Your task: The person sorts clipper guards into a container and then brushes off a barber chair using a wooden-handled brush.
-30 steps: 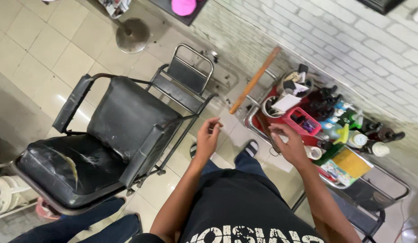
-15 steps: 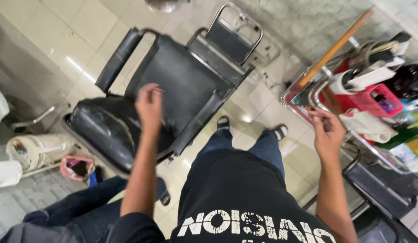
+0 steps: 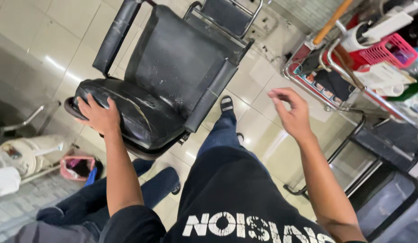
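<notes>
Under the left hand (image 3: 98, 116) is a black chair (image 3: 166, 76). The hand lies flat on the front edge of the seat, fingers spread and pressing on the cracked, worn cover. It is touching the chair, not wrapped around anything. The chair sits on the pale tiled floor (image 3: 51, 40), just ahead of the person's legs, with its back and armrests stretching away from the hand. A second metal-framed seat (image 3: 227, 15) stands right behind the chair's back.

The right hand (image 3: 293, 112) is up in the air, well apart from the chair. It holds nothing — the thumb and first fingers curl toward each other, and the other fingers are loose.

Past the right hand, off to its outer side, is a metal cart (image 3: 328, 96) full of things. A pink basket (image 3: 389, 49) sits on it, and a wooden stick (image 3: 332, 20) leans over its far end.

Below the left hand, near the arm, another person's legs in dark jeans (image 3: 87, 207) stretch across the floor. Beyond the left hand's outer side lie a white bag (image 3: 24, 153) and a small pink bag (image 3: 76, 167) — both near the dark jeans.
</notes>
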